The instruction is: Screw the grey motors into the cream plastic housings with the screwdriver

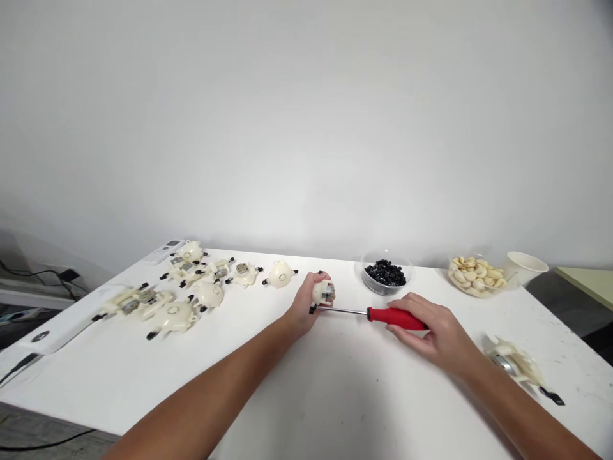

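Note:
Near the middle of the white table, my left hand (pixel 306 303) grips a small cream plastic housing (pixel 322 292) that has a metal part and black tips. My right hand (pixel 431 329) is wrapped round the red handle of a screwdriver (pixel 395 317). The screwdriver's metal shaft points left, and its tip meets the lower edge of the housing beside a black piece. The exact contact point is too small to make out. Behind my right hand stands a clear bowl (pixel 384 273) of small black pieces.
Several similar cream housings (pixel 175 314) lie across the table's left side. At the back right are a clear bowl of cream discs (pixel 476 276) and a tilted white cup (pixel 525 268). Another housing (pixel 517 364) lies beside my right forearm. A wall rises behind.

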Motion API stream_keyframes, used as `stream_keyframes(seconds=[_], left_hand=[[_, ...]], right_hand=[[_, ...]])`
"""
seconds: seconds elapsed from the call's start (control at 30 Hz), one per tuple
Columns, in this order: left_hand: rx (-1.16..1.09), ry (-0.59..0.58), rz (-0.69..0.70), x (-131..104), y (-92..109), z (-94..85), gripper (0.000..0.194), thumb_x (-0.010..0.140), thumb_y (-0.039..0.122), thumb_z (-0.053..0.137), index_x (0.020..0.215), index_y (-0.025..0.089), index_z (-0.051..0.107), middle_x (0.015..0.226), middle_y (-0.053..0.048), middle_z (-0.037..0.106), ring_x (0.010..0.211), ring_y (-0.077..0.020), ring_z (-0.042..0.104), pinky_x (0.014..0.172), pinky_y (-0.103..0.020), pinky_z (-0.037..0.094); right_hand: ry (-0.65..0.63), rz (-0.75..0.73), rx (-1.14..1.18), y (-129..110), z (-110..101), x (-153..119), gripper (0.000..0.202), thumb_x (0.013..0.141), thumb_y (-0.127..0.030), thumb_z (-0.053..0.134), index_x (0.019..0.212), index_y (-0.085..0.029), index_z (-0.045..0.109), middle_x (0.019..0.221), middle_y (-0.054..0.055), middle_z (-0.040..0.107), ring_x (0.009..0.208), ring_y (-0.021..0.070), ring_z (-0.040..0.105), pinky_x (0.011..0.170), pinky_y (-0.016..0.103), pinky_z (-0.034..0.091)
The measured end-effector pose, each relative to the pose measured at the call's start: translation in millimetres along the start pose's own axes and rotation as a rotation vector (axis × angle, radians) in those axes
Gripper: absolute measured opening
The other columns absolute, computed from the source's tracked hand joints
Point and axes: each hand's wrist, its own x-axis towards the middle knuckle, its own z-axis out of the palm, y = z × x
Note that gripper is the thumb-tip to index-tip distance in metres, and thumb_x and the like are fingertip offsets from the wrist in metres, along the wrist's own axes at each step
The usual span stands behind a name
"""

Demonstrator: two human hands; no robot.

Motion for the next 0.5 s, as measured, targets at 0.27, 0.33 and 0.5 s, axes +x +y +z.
stream_keyframes(seconds=[0.27,0.33,0.5], left_hand=[[0.039,0.105,-0.034,-3,-2,5.7,0.020,0.078,0.037,0.066,0.081,0.019,0.058,0.072,0.001,0.055,0.059,-0.0118,0.054,0.055,-0.024,0.042],[0.049,0.101,-0.031,-4,-2,8.6,0.020,0.077,0.036,0.065,0.081,0.019,0.057,0.071,0.002,0.054,0.059,-0.0121,0.054,0.053,-0.023,0.041],[0.093,0.083,0.007,-6,0,14.8,0.021,0.073,0.036,0.065,0.081,0.019,0.054,0.069,0.003,0.051,0.057,-0.0120,0.051,0.052,-0.023,0.039]], right_hand=[[0.118,0.076,0.060,2,9,-6,0.015,0.089,-0.034,0.076,0.097,-0.022,0.073,0.083,0.003,0.075,0.066,0.0183,0.067,0.060,0.029,0.051],[0.100,0.154,0.121,4,9,-6,0.016,0.087,-0.037,0.076,0.094,-0.022,0.074,0.084,0.004,0.076,0.067,0.0196,0.068,0.059,0.030,0.051],[0.045,0.370,0.298,7,13,-4,0.026,0.084,-0.045,0.076,0.087,-0.020,0.075,0.080,0.005,0.074,0.066,0.0196,0.062,0.057,0.031,0.048]])
